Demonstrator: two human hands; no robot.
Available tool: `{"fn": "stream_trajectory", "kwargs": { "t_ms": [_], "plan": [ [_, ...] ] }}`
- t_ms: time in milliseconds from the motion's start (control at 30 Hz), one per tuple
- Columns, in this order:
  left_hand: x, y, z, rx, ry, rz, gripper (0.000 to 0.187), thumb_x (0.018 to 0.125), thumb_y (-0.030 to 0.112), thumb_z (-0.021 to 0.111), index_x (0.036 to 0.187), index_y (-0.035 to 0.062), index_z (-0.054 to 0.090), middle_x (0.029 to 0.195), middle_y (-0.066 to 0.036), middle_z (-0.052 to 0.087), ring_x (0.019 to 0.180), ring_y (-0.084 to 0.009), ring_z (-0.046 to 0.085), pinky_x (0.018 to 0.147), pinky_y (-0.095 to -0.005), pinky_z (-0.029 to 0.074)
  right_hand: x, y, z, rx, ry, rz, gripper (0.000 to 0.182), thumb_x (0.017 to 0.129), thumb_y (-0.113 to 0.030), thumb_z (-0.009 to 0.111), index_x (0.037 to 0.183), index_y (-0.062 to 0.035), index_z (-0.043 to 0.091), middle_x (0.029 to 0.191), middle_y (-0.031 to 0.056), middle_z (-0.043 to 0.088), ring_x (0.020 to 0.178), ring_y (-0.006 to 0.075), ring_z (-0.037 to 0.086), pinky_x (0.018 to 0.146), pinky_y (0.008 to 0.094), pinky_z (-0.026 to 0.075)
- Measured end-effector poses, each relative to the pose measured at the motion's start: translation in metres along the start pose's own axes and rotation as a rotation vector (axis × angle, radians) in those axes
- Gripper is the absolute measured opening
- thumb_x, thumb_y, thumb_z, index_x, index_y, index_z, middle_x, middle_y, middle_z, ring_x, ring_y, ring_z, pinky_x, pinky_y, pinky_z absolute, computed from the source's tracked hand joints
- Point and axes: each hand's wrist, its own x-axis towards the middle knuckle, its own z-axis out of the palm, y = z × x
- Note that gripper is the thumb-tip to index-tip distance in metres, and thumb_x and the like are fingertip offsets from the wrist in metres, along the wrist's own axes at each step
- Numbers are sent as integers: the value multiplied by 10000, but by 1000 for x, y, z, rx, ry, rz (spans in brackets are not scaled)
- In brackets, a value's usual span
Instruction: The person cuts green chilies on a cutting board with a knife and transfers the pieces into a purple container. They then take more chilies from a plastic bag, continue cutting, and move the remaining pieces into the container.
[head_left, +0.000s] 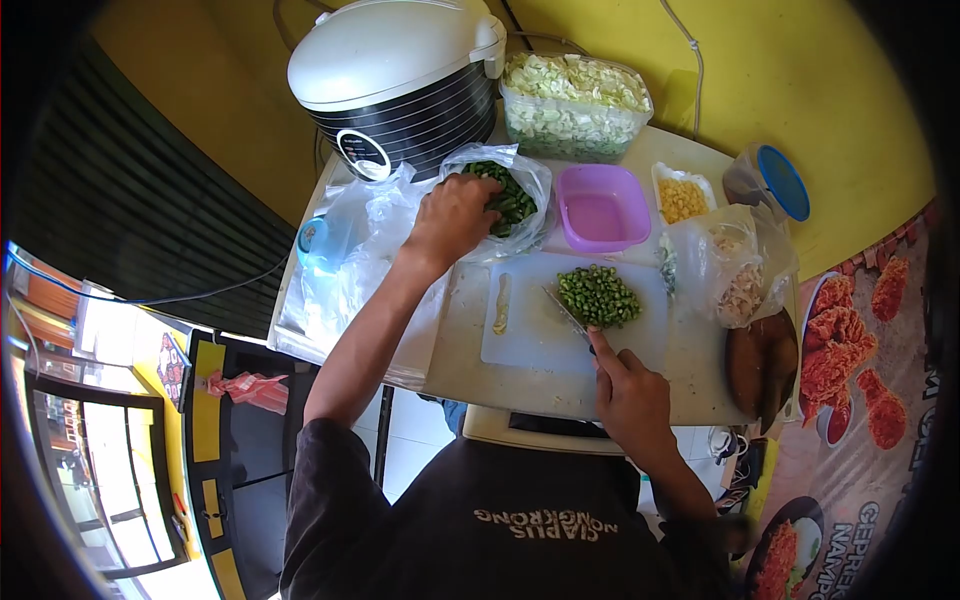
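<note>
My left hand point(455, 218) is at a clear plastic bag point(540, 185) of chopped green vegetable point(515, 205), its fingers bent over the pieces; whether it holds any is hidden. My right hand point(630, 395) grips a knife point(566, 310), index finger stretched along it. The blade lies at the left edge of a pile of cut green pieces point(600, 297) on a white cutting board point(520, 345). A pale strip point(501, 305) lies on the board's left part. Just behind the board sits an empty purple container point(603, 208).
A rice cooker point(400, 80) and a tub of chopped cabbage point(578, 105) stand at the back. To the right are yellow pieces in a container point(682, 197), a bag of pale pieces point(738, 280), a blue-lidded tub point(782, 183) and brown objects point(762, 368). Plastic bags point(370, 225) lie left.
</note>
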Motion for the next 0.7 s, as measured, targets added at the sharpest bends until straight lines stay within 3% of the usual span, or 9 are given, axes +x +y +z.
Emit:
{"fn": "stream_trajectory", "kwargs": {
  "t_ms": [367, 567, 700],
  "plan": [
    [-21, 1, -14, -118, 150, 5, 349, 884, 8, 741, 1232, 39, 730, 996, -176, 768, 918, -352, 736, 861, -429, 575, 0, -1, -1, 6, -11, 14, 570, 936, -91, 674, 1494, -174, 592, 786, 100, 607, 550, 309, 640, 531, 453, 530],
    [-36, 17, -20, -105, 232, -18, 325, 977, 26, 663, 1300, 50, 689, 1026, -181, 708, 939, -359, 699, 841, -460, 550, 1, 1, 2, 25, 1, 2, 558, 945, -92, 666, 1492, -171, 592, 787, 106, 604, 549, 313, 638, 532, 459, 530],
    [-53, 42, -21, -115, 233, 51, 260, 1026, 35, 590, 1268, 59, 679, 1024, -159, 644, 952, -347, 656, 873, -480, 492, 1, -1, -1, 35, -16, 24, 534, 962, -92, 657, 1488, -163, 595, 790, 118, 612, 572, 325, 642, 552, 462, 527]
  ]
}}
